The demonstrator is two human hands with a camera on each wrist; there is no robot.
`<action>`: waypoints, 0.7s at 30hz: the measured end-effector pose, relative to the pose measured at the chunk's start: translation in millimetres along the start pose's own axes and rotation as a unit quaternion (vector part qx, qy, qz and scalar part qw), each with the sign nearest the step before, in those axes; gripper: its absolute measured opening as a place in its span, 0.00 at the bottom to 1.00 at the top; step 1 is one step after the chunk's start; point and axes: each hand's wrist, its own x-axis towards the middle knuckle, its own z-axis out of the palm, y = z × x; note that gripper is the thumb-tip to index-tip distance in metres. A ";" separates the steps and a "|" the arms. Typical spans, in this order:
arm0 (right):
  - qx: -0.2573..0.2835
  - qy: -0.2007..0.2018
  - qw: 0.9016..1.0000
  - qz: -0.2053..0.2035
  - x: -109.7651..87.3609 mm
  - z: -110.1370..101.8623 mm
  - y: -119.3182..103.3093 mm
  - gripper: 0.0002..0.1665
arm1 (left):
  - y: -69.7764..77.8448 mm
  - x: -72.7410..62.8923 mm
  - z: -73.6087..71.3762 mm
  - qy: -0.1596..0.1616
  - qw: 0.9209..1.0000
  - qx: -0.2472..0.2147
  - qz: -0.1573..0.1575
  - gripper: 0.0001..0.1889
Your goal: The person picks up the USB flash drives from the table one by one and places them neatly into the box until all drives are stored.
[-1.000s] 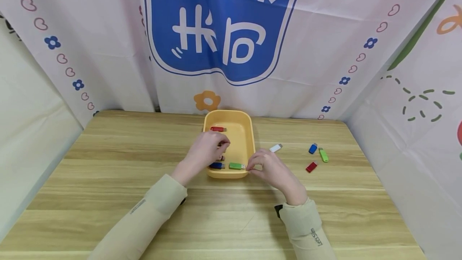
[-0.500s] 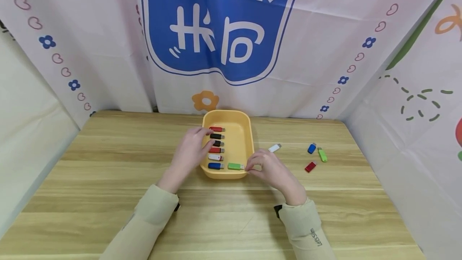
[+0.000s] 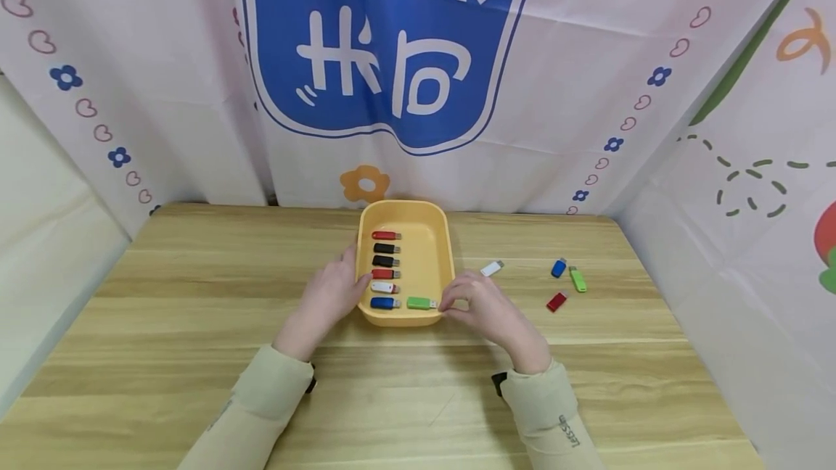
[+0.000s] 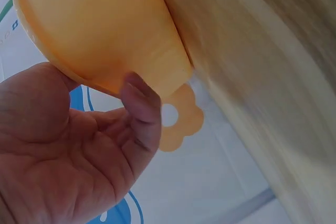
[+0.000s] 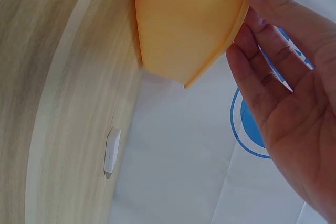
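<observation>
A yellow plastic tray [image 3: 440, 238] stands on the table with several USB sticks inside. Down its left side run a red stick [image 3: 385, 236], two black ones, another red one, a white one [image 3: 384, 287] and a blue one [image 3: 383, 303]. Beside the blue one lies a green USB stick [image 3: 420, 303]. My left hand [image 3: 329, 296] holds the tray's left wall, thumb over the rim and fingers outside. My right hand [image 3: 486, 307] pinches the rim at the near right corner; in the right wrist view its thumb [image 5: 286, 9] lies over the edge.
To the right of the tray lie a white USB stick [image 3: 493, 268], a blue one [image 3: 558, 268], a green one [image 3: 578, 279] and a red one [image 3: 557, 302]. A printed cloth [image 3: 261, 165] hangs behind the wooden table [image 3: 392, 397].
My left hand has moved from over the sticks inside the tray out to its left wall, uncovering the row. The right hand stays at the near right corner.
</observation>
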 end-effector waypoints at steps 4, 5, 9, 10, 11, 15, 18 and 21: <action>-0.002 -0.002 1.000 0.000 0.2 -0.1 -0.6 0.02 | -1.8 0.8 0.8 -0.010 1.000 -0.007 0.004 0.33; -0.002 -0.002 1.000 -0.001 0.1 -0.2 -0.5 0.02 | -2.0 1.0 0.9 -0.011 1.000 -0.011 0.003 0.33; -0.001 0.000 1.000 -0.006 0.2 -0.5 -0.5 0.02 | -3.0 2.1 2.3 -0.008 1.000 -0.020 0.007 0.32; -0.001 0.001 1.000 -0.007 0.2 -0.5 -0.4 0.02 | -3.1 2.2 2.7 -0.006 1.000 -0.023 0.008 0.32; -0.002 0.002 1.000 -0.006 0.2 -0.5 -0.4 0.02 | -3.2 2.3 3.2 -0.003 1.000 -0.021 0.011 0.32; -0.011 0.006 1.000 0.000 -0.1 0.7 0.1 0.06 | -2.8 2.2 5.0 0.001 1.000 -0.020 0.017 0.30; -0.020 0.005 1.000 0.011 -0.9 2.1 1.2 0.10 | -2.0 2.1 5.5 -0.001 1.000 -0.015 0.017 0.30; -0.027 0.004 0.999 0.018 -2.1 2.1 2.8 0.14 | -1.8 2.5 5.8 -0.003 1.000 -0.011 0.016 0.31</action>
